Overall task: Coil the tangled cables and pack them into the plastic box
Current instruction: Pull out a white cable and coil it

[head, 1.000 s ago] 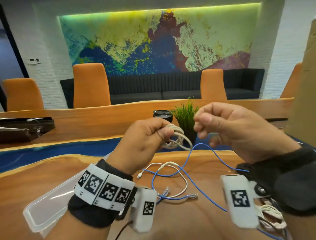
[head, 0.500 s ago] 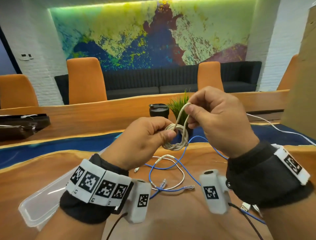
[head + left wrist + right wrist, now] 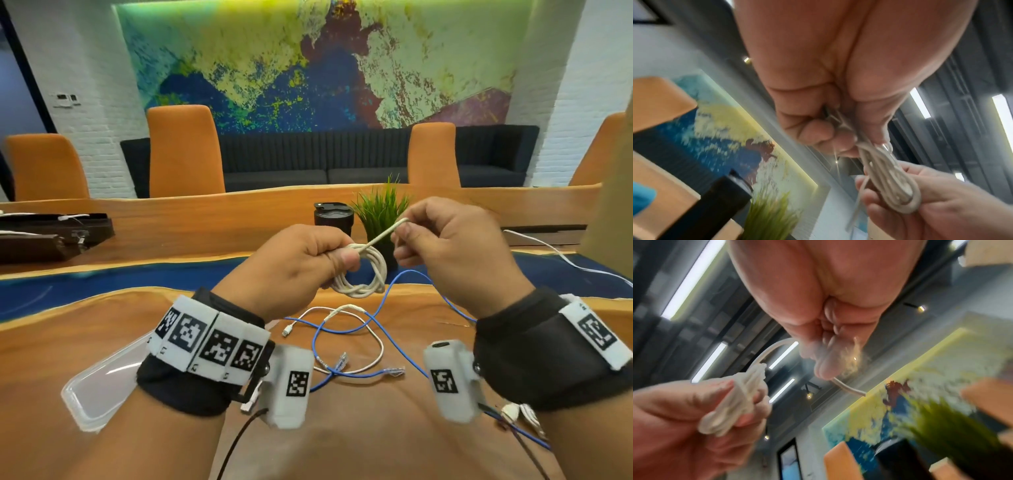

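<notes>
Since half a second ago, the right hand (image 3: 455, 253) has drawn the free end of the cream cable (image 3: 363, 274) out to the right, so that strand now runs slanting up from the coil instead of arching over it. Its fingertips (image 3: 406, 229) pinch that end. The left hand (image 3: 294, 267) grips the coiled part, thumb pressed on the bundle, with the loops hanging below its fingers above the counter (image 3: 102, 342); the left wrist view shows the same loops (image 3: 892, 183) bunched between both hands. On the counter below lie a blue cable (image 3: 346, 329) and a thin white cable (image 3: 373, 342), looped across each other and uncoiled. The plastic box (image 3: 99, 387) sits at the left, partly hidden behind the left wrist. Beyond the hands stand a black cup (image 3: 330, 214) and a small green plant (image 3: 382, 205).
</notes>
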`<state>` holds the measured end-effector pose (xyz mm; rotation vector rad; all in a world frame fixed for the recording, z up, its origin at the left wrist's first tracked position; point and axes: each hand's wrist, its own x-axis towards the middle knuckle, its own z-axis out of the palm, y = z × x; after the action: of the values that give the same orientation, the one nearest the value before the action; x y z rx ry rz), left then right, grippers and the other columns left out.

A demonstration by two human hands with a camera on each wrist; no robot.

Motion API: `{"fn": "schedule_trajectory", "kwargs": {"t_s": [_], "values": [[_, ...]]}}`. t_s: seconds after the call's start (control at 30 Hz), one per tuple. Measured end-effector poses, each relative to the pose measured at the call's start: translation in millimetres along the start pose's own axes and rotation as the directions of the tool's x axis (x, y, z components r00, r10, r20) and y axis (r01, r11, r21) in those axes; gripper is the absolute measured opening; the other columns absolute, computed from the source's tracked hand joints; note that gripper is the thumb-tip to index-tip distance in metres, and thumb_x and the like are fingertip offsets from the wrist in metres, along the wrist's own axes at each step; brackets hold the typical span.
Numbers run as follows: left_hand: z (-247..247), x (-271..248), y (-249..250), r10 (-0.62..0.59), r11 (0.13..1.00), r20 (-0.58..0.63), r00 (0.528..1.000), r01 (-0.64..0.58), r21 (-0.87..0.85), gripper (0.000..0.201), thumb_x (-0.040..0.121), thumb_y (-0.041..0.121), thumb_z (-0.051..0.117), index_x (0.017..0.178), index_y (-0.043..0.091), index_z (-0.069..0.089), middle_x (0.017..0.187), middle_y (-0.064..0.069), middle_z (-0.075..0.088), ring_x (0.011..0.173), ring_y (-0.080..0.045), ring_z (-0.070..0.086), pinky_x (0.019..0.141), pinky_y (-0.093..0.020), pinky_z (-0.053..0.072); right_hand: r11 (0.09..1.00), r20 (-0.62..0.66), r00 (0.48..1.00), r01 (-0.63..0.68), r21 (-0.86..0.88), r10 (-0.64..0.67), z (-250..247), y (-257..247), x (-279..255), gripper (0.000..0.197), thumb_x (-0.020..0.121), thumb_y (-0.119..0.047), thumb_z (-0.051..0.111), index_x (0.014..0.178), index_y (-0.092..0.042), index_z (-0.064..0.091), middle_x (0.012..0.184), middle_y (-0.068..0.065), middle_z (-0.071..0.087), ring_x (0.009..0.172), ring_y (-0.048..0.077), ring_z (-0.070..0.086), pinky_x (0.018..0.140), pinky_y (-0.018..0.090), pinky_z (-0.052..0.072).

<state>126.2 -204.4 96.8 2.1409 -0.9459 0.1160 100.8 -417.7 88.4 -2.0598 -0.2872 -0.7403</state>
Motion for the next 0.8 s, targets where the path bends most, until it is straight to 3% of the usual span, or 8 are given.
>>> {"fn": "schedule_trajectory", "kwargs": {"t_s": [0.1, 0.2, 0.37, 0.43, 0.5, 0.63, 0.73, 0.8], "values": [[3.5, 0.2, -0.4, 0.04, 0.99, 0.032, 0.999, -0.035, -0.137, 0.022, 0.101, 0.023, 0.051, 0.094, 0.016, 0.071, 0.084, -0.018, 0.065, 0.071, -0.021, 0.057, 0.067, -0.037, 0.052, 0.882, 0.094, 0.977, -0.211, 0.422, 0.189, 10.5, -10.8, -3.3, 0.013, 0.1, -0.008, 0.048, 0.094, -0.006, 0.059, 0.071, 0.011, 0.069, 0.06, 0.022, 0.068, 0.053, 0.03, 0.059], [2.5, 0.7, -3.3, 0.079, 0.979, 0.054, 0.995, -0.067, -0.192, 0.023, 0.1, 0.023, 0.05, 0.098, 0.013, 0.071, 0.085, -0.021, 0.064, 0.071, -0.019, 0.054, 0.064, -0.032, 0.047, 0.719, 0.205, 0.938, -0.346, 0.602, 0.279, 17.5, -17.6, -5.9, 0.015, 0.102, -0.01, 0.044, 0.094, -0.007, 0.057, 0.07, 0.012, 0.064, 0.058, 0.02, 0.064, 0.048, 0.028, 0.055], [2.0, 1.4, -10.4, 0.113, 0.966, 0.064, 0.992, -0.095, -0.239, 0.024, 0.099, 0.026, 0.051, 0.102, 0.012, 0.071, 0.084, -0.014, 0.065, 0.072, -0.021, 0.054, 0.063, -0.032, 0.047, 0.566, 0.314, 0.875, -0.48, 0.671, 0.37, 23.3, -15.6, -6.8, 0.017, 0.101, -0.013, 0.044, 0.093, -0.008, 0.058, 0.069, 0.009, 0.061, 0.055, 0.017, 0.06, 0.05, 0.028, 0.05], [2.5, 1.9, -11.6, 0.122, 0.965, 0.041, 0.992, -0.109, -0.24, 0.025, 0.098, 0.026, 0.051, 0.103, 0.012, 0.071, 0.086, -0.016, 0.065, 0.073, -0.022, 0.056, 0.063, -0.031, 0.047, 0.508, 0.386, 0.832, -0.551, 0.662, 0.399, 24.0, -13.3, -6.8, 0.015, 0.098, -0.015, 0.049, 0.096, -0.008, 0.061, 0.08, 0.013, 0.06, 0.06, 0.018, 0.057, 0.057, 0.029, 0.047], [2.9, 2.8, -12.0, 0.134, 0.967, 0.0, 0.991, -0.131, -0.221, 0.024, 0.097, 0.026, 0.052, 0.103, 0.013, 0.071, 0.085, -0.015, 0.064, 0.072, -0.017, 0.057, 0.063, -0.027, 0.049, 0.449, 0.47, 0.776, -0.628, 0.635, 0.42, 22.7, -11.7, -6.7, 0.014, 0.095, -0.017, 0.054, 0.097, -0.009, 0.066, 0.077, 0.009, 0.064, 0.059, 0.015, 0.055, 0.058, 0.028, 0.042], [6.7, 6.3, -10.4, 0.175, 0.98, -0.119, 0.977, -0.185, -0.073, 0.022, 0.096, 0.026, 0.052, 0.1, 0.017, 0.071, 0.087, 0.001, 0.069, 0.077, -0.013, 0.062, 0.068, -0.03, 0.054, 0.423, 0.576, 0.752, -0.658, 0.623, 0.322, 14.3, -10.3, -7.1, 0.014, 0.079, -0.021, 0.061, 0.086, -0.014, 0.07, 0.08, 0.008, 0.063, 0.069, 0.017, 0.053, 0.063, 0.032, 0.037], [6.1, 7.8, -7.8, 0.173, 0.978, -0.24, 0.955, -0.196, -0.072, 0.023, 0.096, 0.026, 0.051, 0.102, 0.015, 0.071, 0.09, 0.001, 0.072, 0.083, -0.017, 0.066, 0.073, -0.036, 0.057, 0.424, 0.633, 0.745, -0.653, 0.627, 0.212, 14.0, -9.2, -10.4, 0.022, 0.08, -0.03, 0.06, 0.098, -0.018, 0.068, 0.091, 0.004, 0.059, 0.079, 0.015, 0.055, 0.067, 0.034, 0.039], [6.2, 7.9, -5.3, 0.187, 0.978, -0.273, 0.944, -0.205, -0.037, 0.024, 0.097, 0.026, 0.05, 0.103, 0.015, 0.07, 0.091, 0.001, 0.072, 0.086, -0.019, 0.066, 0.075, -0.039, 0.055, 0.403, 0.659, 0.741, -0.646, 0.649, 0.127, 17.2, -9.0, -11.9, 0.023, 0.083, -0.037, 0.059, 0.095, -0.019, 0.068, 0.091, 0.0, 0.062, 0.084, 0.016, 0.055, 0.069, 0.035, 0.04]]}}
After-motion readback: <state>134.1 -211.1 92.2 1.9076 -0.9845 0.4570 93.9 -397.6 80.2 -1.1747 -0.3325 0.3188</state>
